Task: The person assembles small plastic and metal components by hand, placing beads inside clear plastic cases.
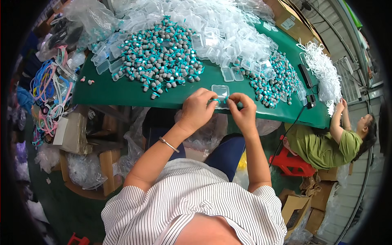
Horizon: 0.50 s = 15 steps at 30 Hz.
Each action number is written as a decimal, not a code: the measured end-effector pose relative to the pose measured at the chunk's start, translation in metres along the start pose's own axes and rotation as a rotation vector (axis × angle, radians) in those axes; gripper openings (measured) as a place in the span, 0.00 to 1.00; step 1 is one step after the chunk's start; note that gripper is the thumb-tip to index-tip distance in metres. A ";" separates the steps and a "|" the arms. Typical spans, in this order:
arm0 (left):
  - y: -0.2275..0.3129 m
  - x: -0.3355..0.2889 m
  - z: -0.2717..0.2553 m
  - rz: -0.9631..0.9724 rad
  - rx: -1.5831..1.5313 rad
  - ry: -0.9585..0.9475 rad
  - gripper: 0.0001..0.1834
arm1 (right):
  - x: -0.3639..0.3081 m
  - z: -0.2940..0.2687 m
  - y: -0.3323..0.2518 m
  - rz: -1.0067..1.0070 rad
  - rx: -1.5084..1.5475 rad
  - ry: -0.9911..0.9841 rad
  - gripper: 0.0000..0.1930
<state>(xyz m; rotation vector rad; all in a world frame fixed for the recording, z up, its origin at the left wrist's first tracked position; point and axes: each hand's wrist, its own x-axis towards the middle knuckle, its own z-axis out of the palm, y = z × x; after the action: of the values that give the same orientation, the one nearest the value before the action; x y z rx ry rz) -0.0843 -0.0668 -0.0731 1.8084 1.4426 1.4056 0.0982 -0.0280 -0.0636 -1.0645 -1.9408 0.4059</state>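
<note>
At the near edge of the green table, a small clear plastic box (220, 89) lies with its lid folded back. My left hand (198, 108) is over the box's left side, thumb and forefinger pinching a small teal piece that looks like an earplug. My right hand (243, 111) is at the box's right side, its fingertips closed on another bit of teal. The fingers partly cover both pieces. Beyond the left hand spreads a large heap of grey-and-teal earplug-like pieces (159, 57). A second, smaller heap of such pieces (274, 81) lies to the right.
Many clear plastic boxes (228, 36) are heaped across the back of the green table (122, 94). Bundled white cords (322, 69) lie at the right end, near a seated co-worker (326, 143). Colourful cords (45, 94) hang at the left. A red stool (292, 161) stands below.
</note>
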 end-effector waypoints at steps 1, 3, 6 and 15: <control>0.002 0.000 0.004 0.003 0.041 -0.018 0.09 | -0.006 0.002 -0.003 0.001 -0.019 0.019 0.06; 0.002 0.001 0.010 0.065 0.115 0.011 0.09 | -0.013 0.007 -0.005 -0.027 -0.155 0.046 0.07; 0.006 0.001 0.015 0.088 0.212 0.025 0.10 | -0.012 0.008 -0.013 -0.103 -0.287 0.091 0.07; 0.015 0.000 0.010 0.074 0.274 -0.030 0.16 | 0.008 -0.003 0.013 -0.011 -0.176 -0.009 0.08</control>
<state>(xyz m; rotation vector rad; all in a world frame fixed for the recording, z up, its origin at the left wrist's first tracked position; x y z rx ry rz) -0.0686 -0.0702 -0.0652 2.0592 1.6344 1.2587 0.1053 -0.0149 -0.0654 -1.1641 -2.0183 0.2374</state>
